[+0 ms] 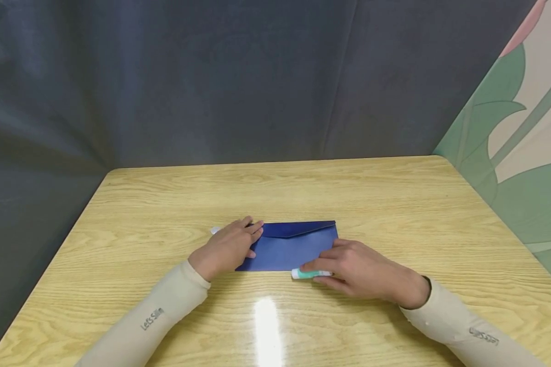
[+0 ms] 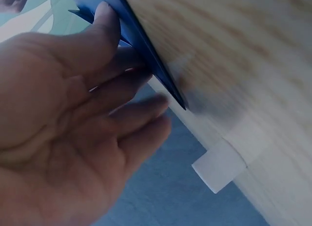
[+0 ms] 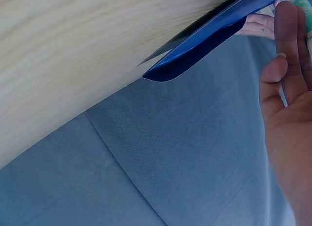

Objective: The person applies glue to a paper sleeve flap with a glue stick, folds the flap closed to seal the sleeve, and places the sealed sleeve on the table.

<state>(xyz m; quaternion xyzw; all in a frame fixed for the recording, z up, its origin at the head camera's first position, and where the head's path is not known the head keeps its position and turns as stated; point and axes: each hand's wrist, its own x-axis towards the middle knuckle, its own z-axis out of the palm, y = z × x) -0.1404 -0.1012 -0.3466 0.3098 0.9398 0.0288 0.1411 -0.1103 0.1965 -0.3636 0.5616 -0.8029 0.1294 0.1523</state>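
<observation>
A blue envelope (image 1: 282, 252) lies on the table with its darker flap (image 1: 298, 228) along the far edge. My left hand (image 1: 229, 244) rests over the envelope's left end, fingers extended; in the left wrist view its thumb (image 2: 106, 28) touches the blue paper. Just beyond that hand is a small white cap (image 1: 215, 230), also seen in the left wrist view as a short white cylinder (image 2: 219, 165). My right hand (image 1: 355, 267) holds a white and green glue stick (image 1: 306, 274) lying sideways at the envelope's near edge. The right fingers partly cover the tube.
The light wood table (image 1: 165, 193) extends around the envelope on all sides. A dark curtain (image 1: 234, 81) hangs behind its far edge and along the left. To the right stands a wall with painted leaves (image 1: 532, 204).
</observation>
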